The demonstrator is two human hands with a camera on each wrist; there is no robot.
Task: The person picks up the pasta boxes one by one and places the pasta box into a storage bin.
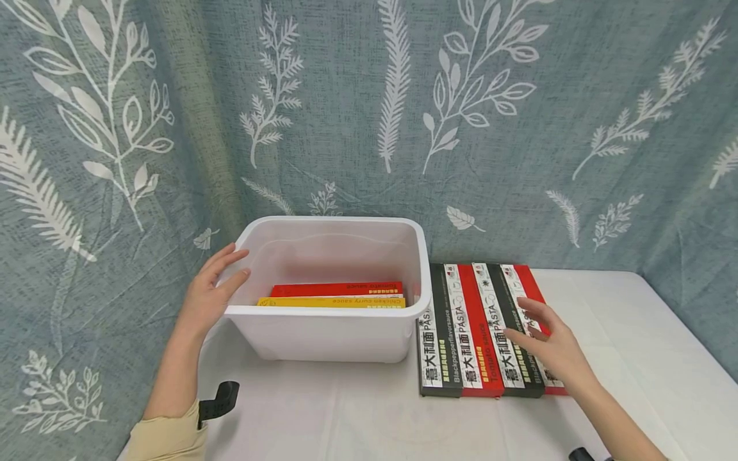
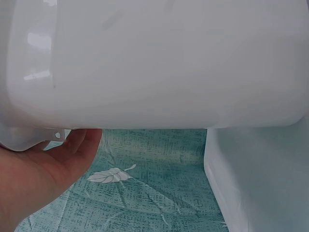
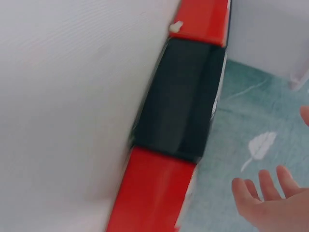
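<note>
Across the white-covered table (image 1: 369,416), right of its middle, boxes (image 1: 481,320) lie flat side by side, far ends near the back edge. Over them hovers the right hand (image 1: 556,349), thumb and fingers parted, holding nothing; it would do best to pinch a single one by its long sides, leaving its neighbours flat. Just left of them stands the bin (image 1: 334,336), the left hand (image 1: 210,291) at its left end, fingers loosely extended, well placed to brace it. Inside, a red box (image 1: 337,289) and a yellow box (image 1: 331,302) show narrow sides. Behind hangs a leafy curtain (image 1: 346,109).
</note>
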